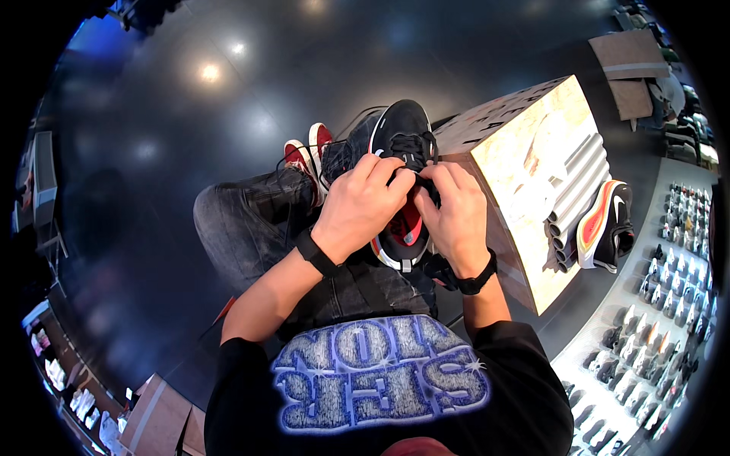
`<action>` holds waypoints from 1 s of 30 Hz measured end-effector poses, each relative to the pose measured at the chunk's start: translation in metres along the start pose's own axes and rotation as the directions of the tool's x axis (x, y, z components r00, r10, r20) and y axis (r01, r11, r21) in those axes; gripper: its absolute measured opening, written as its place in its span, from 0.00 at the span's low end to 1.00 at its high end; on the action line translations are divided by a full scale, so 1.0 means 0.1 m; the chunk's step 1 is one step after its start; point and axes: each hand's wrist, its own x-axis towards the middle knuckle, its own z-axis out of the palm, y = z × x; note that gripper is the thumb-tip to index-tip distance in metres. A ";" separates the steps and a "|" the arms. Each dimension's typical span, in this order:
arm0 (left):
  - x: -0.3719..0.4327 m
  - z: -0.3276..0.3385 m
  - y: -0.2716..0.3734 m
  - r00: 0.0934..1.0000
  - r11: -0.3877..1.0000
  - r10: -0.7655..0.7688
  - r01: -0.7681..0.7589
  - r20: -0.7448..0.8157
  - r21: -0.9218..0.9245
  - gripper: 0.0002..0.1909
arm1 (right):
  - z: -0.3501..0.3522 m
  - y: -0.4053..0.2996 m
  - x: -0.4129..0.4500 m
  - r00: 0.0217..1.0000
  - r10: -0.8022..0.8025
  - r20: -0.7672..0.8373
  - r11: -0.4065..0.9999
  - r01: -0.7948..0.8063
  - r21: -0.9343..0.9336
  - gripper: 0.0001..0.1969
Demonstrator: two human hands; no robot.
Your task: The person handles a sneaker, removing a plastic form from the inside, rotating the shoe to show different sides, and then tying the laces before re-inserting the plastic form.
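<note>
A black Nike sneaker (401, 126) rests over my lap, toe pointing away from me. Its red insole (408, 223) shows through the opening, and a white sole edge runs around the heel. My left hand (365, 199) pinches at the black shoelace (406, 146) by the top of the lacing, thumb and forefinger together. From the other side my right hand (454, 208) also has its fingertips closed at the lace, close to the left ones. The fingers partly hide the tongue and top eyelets, so the exact grip on each lace end is hard to see.
To the right stands a wooden box (502, 171) bearing printed letters, with several grey tubes (579, 185) along its top. Another black sneaker (607, 225) leans on its side by the tubes. Rows of shoes (644, 342) fill a lit display farther right. Red shoes (297, 154) are on my feet.
</note>
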 end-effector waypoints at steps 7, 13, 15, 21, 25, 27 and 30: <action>-0.11 0.02 -0.03 0.998 0.995 -0.063 0.062 -0.007 -0.081 0.10 | 0.02 -0.04 -0.01 1.000 0.012 0.002 0.996 -0.012 0.088 0.10; 0.00 -0.09 0.07 0.966 0.961 -0.245 0.253 0.081 -0.115 0.15 | 0.01 -0.07 0.03 0.998 0.063 0.009 0.991 -0.063 0.118 0.13; 0.02 -0.11 0.08 0.936 0.940 -0.310 0.328 0.166 -0.095 0.15 | -0.02 -0.09 0.06 0.999 0.043 -0.003 0.993 -0.043 0.114 0.14; -0.05 -0.04 0.06 0.952 0.941 -0.288 0.301 0.102 -0.155 0.12 | -0.02 -0.10 0.07 0.992 0.094 0.090 0.992 -0.101 0.079 0.14; -0.09 -0.02 0.05 0.965 0.955 -0.259 0.262 0.035 -0.139 0.09 | 0.02 -0.07 0.05 0.997 0.068 0.044 0.992 -0.072 0.101 0.13; -0.10 -0.02 0.04 0.965 0.957 -0.259 0.261 0.033 -0.128 0.09 | 0.02 -0.08 0.04 0.997 0.066 0.032 0.990 -0.069 0.120 0.13; -0.16 0.00 0.04 0.954 0.940 -0.298 0.293 -0.004 -0.173 0.09 | 0.04 -0.07 0.03 0.998 0.064 0.010 0.986 -0.065 0.154 0.13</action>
